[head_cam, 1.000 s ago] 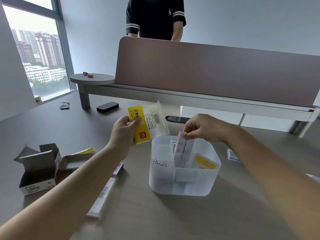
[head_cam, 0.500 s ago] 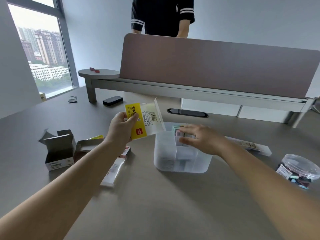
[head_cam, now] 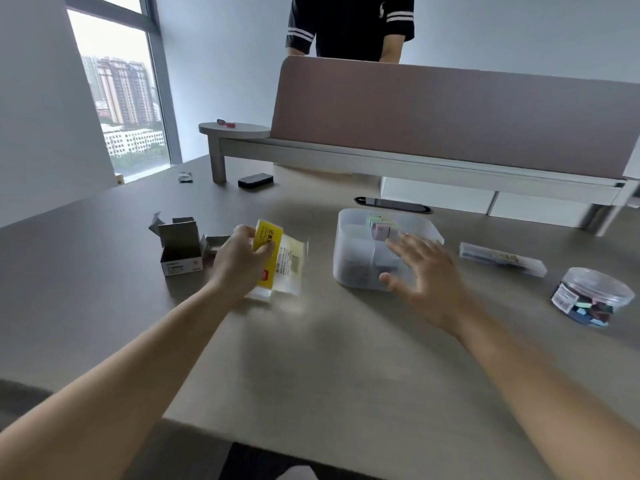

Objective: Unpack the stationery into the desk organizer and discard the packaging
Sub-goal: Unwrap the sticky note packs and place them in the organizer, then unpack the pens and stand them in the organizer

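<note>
Left hand [head_cam: 239, 261] grips the yellow-and-clear packaging [head_cam: 277, 263], thumb and fingers curled round its yellow end; half a second ago I had it raised above the organizer's left rim, now it's down low over the tabletop [head_cam: 311, 358], left of the organizer and tipped flat-ish. I can't tell if it touches the surface, motion blur smears its lower edge. Right hand [head_cam: 427, 275] is open, fingers spread, holding nothing; earlier it was reaching into the organizer pinching a pad, now it's pulled back to the near right corner and hovers over it. Desk organizer [head_cam: 349, 244] sits mid-tabletop, translucent; pastel sticky notes [head_cam: 379, 227] stand in its back compartment, the other contents are just grey shapes through the wall, partly hidden by my right hand. Left of the left hand: an open cardboard box [head_cam: 180, 249], flaps up; whatever lies behind it is covered by the hand. The long white pack seen earlier near my left forearm isn't visible now. Right of the organizer: a flat clear case [head_cam: 502, 259], then a round clear tub of coloured clips [head_cam: 588, 296], label unreadable. Farther back, a black object [head_cam: 255, 180] by the shelf leg. Person in a black shirt [head_cam: 349, 26] behind the divider, cut off at the top edge.
</note>
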`<state>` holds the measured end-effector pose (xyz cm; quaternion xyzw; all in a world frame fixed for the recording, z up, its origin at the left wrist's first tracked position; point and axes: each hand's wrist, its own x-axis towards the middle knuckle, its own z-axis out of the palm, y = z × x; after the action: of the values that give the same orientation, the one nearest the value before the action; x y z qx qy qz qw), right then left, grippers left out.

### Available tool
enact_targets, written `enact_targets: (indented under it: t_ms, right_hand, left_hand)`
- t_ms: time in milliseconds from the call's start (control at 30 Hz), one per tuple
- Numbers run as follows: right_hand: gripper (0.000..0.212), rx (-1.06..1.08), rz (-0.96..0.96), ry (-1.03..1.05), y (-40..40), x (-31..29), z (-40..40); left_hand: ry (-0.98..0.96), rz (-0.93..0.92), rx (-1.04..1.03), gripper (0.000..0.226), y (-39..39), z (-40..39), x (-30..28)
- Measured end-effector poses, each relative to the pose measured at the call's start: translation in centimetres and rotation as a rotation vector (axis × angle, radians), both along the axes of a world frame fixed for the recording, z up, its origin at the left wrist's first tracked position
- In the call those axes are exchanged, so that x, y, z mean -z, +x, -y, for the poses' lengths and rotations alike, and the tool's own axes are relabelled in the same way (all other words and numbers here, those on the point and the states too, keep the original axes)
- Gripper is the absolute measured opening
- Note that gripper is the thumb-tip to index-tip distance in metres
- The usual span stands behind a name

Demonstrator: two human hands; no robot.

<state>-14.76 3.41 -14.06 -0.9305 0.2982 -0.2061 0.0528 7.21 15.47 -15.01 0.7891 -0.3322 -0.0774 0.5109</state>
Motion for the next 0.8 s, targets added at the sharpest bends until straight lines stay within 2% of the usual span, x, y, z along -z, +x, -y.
enact_targets:
  t_ms: [133, 233, 300, 367, 433, 500, 633, 700, 800]
  right_hand:
    - [0.067, -0.003, -0.049, 0.028, -0.2, 2.4, -1.8]
    - [0.066, -0.022, -0.159, 0.212, -0.3, 3.9, -2.6]
    - [0.062, -0.016, -0.23, 0.274, -0.3, 4.3, -2.8]
    - [0.06, -0.008, -0.248, 0.263, -0.2, 4.3, -2.8]
    - [0.059, -0.002, -0.238, 0.259, -0.3, 4.0, -2.9]
    - [0.058, -0.001, -0.231, 0.266, -0.5, 3.8, -3.2]
    - [0.057, 0.044, -0.238, 0.282, -1.9, 3.6, -3.1]
    - [0.058, 0.076, -0.224, 0.281, -2.8, 3.7, -2.5]
    - [0.059, 0.134, -0.141, 0.292, -4.2, 4.1, -1.1]
  left_hand:
    - [0.223, 0.206, -0.076, 0.038, 0.4, -0.7, 1.8]
    - [0.284, 0.355, -0.112, 0.051, 0.2, -1.3, 1.6]
    - [0.237, 0.43, -0.038, 0.054, -0.3, -2.0, 1.2]
    - [0.234, 0.547, 0.126, 0.059, -1.0, -2.9, 1.3]
    - [0.358, 0.642, 0.286, 0.069, -2.0, -3.3, 1.8]
    - [0.555, 0.667, 0.356, 0.075, -2.5, -3.2, 2.5]
    - [0.79, 0.647, 0.31, 0.085, -1.2, -2.3, 2.8]
    - [0.805, 0.688, 0.282, 0.093, -0.8, -2.2, 2.3]
    - [0.653, 0.782, 0.29, 0.117, -1.2, -2.1, 2.0]
